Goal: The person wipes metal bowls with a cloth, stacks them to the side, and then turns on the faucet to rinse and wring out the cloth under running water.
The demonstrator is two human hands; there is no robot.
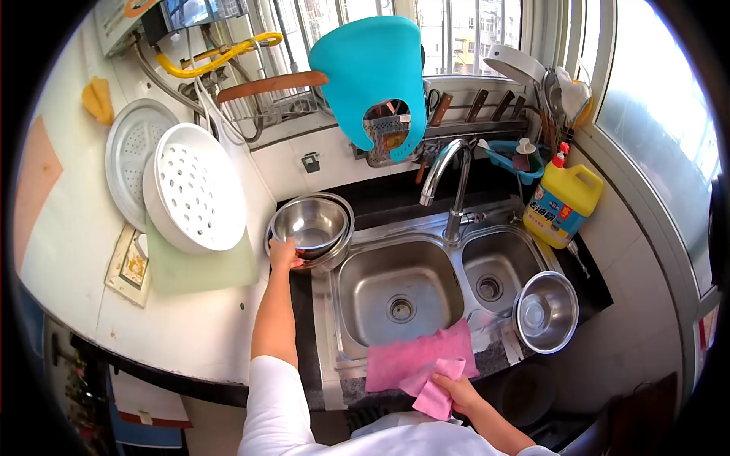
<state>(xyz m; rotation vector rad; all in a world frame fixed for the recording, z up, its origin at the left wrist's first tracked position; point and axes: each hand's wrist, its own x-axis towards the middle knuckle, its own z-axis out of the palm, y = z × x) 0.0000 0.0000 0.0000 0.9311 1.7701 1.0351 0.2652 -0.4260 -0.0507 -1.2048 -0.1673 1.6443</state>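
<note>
My left hand (286, 256) grips the near rim of a stainless steel bowl (310, 222), which sits inside a larger steel basin (338, 257) on the counter left of the sink. In my right hand (458, 391) is a folded pink cloth (435, 386), bunched between the fingers. Beneath it, a second pink cloth (388, 366) lies flat over the front edge of the double sink (357, 285). Another steel bowl (546, 311) stands at the sink's right corner.
A chrome faucet (456, 190) rises behind the two basins. At the right stands a yellow detergent jug (564, 204). A white perforated basket (194, 190) leans on the left wall. Knives (477, 105) hang behind, near a turquoise bib-shaped sheet (369, 68).
</note>
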